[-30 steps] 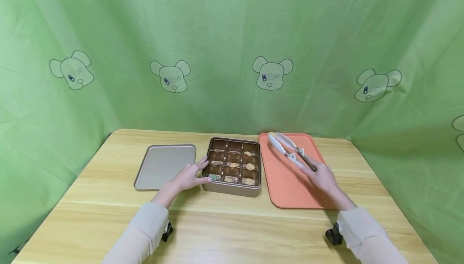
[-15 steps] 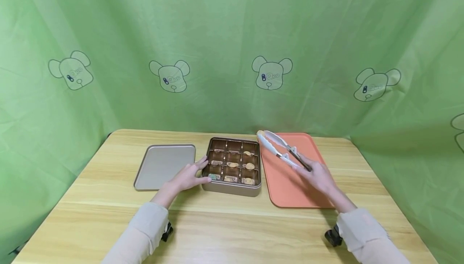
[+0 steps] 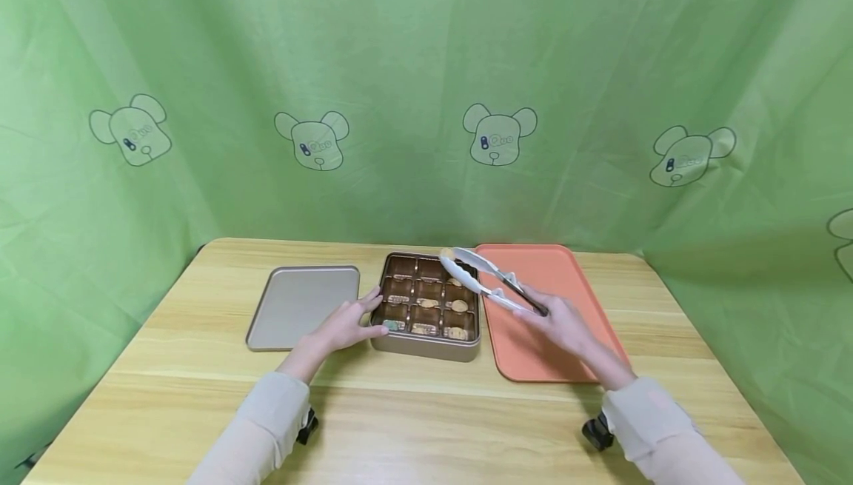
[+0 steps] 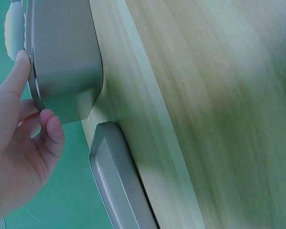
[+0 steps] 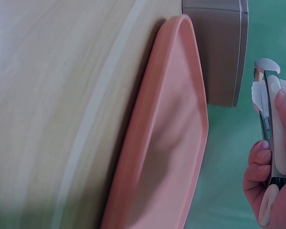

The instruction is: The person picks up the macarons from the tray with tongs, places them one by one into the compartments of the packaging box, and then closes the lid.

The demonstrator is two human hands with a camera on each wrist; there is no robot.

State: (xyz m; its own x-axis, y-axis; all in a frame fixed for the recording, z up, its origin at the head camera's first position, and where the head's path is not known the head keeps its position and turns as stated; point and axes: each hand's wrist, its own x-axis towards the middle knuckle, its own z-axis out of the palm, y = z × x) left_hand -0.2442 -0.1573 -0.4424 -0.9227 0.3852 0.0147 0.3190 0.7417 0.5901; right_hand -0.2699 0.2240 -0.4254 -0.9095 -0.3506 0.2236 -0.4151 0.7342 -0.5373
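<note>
A square metal tin [image 3: 426, 349] with a brown divided insert stands mid-table; cookies lie in several compartments, one of them green. My left hand [image 3: 344, 323] holds its front left corner, thumb at the rim [image 4: 32, 78] and the other fingers along the left side. My right hand [image 3: 563, 323] grips a pair of tongs [image 3: 503, 289] with white scalloped tips. Between those tips is a round tan cookie [image 3: 447, 253], above the tin's back right part. The tongs partly cover the back right compartments. In the right wrist view, fingers and thumb wrap the tongs' handle [image 5: 279, 129].
A coral tray [image 3: 543, 352] lies right of the tin, beneath the right forearm. On the left rests a flat metal lid [image 3: 303, 307]. Green curtain [image 3: 413, 196] hangs behind the wooden table [image 3: 426, 426].
My right hand has carried the tongs and the cookie leftward from above the tray to over the tin's back right part. The left hand has stayed at the tin.
</note>
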